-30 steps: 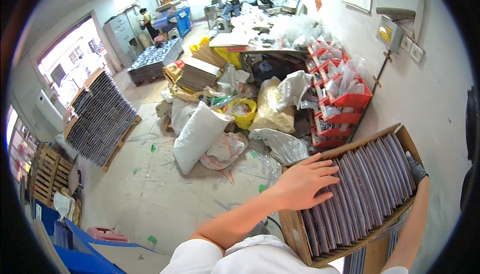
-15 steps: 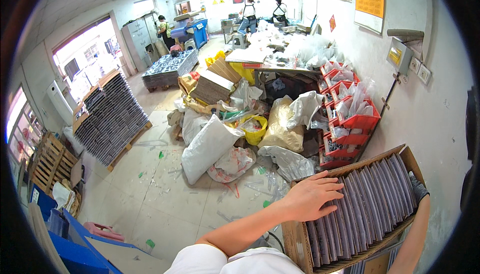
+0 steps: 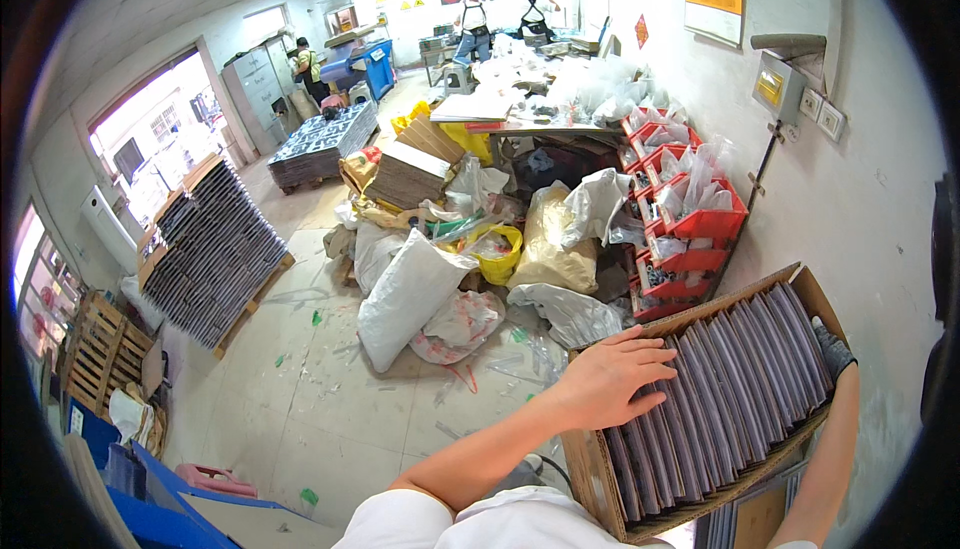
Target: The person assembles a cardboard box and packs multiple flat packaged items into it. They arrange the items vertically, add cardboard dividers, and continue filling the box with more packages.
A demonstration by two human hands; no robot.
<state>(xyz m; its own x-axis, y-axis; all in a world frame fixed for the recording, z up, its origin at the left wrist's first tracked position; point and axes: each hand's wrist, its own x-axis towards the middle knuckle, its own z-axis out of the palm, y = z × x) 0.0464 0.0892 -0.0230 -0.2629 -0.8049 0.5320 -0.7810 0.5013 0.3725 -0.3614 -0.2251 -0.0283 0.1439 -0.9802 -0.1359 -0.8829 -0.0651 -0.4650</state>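
At the lower right is an open cardboard box point(image 3: 587, 479), tilted, packed with a row of thin flat purplish-grey pieces point(image 3: 720, 399) standing on edge; I cannot make out what they are. My bare left hand point(image 3: 615, 379) lies over the box's left long side, fingers stretched out and resting on the tops of the pieces near that rim. Round the box's right end my right hand point(image 3: 835, 351), in a dark grey glove, grips the wall. Part of its fingers is hidden by the box.
Red parts bins point(image 3: 690, 224) stand stacked along the right wall. White sacks point(image 3: 415, 299), a yellow bucket point(image 3: 497, 254) and plastic scraps lie on the floor ahead. A loaded pallet point(image 3: 210, 249) stands left. Three people are at the back. Blue equipment point(image 3: 170, 509) is lower left.
The view has turned slightly right, so the room's contents sit further left. Both hands stay on the box, with the left hand's fingers in nearly the same place.
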